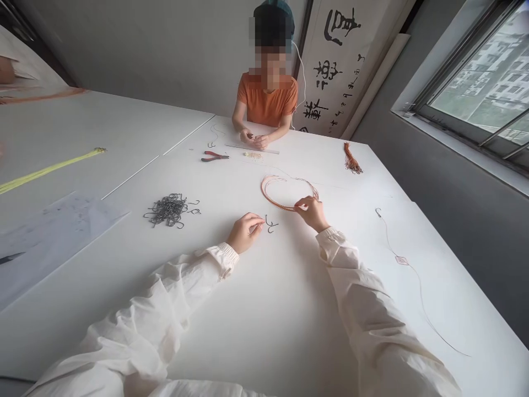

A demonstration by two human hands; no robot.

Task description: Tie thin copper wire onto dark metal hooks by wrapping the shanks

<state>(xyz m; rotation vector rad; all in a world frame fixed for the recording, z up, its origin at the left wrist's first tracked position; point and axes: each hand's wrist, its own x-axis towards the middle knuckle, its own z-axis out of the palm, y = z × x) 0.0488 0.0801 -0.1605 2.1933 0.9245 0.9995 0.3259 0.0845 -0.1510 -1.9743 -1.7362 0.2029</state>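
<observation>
My left hand (pixel 247 232) is closed in a pinch above the white table. Right at its fingertips are a few dark fish hooks (pixel 270 225); whether one is between the fingers I cannot make out. My right hand (pixel 313 214) pinches the near edge of a loose coil of copper-orange line (pixel 276 204), which lies on the table in a wide ring. To the left of my left hand is a heap of dark fish hooks (pixel 168 210). A thin line with a hook and a small reddish tag (pixel 401 260) stretches along the table on the right.
Across the white table (pixel 264 331) sits a person in an orange shirt (pixel 268 99), hands near small pale pieces (pixel 253 155). Red-handled pliers (pixel 215 156), an orange bundle with hooks (pixel 352 159), a yellow bundle (pixel 53 170) and a plastic sheet (pixel 61 237) lie around.
</observation>
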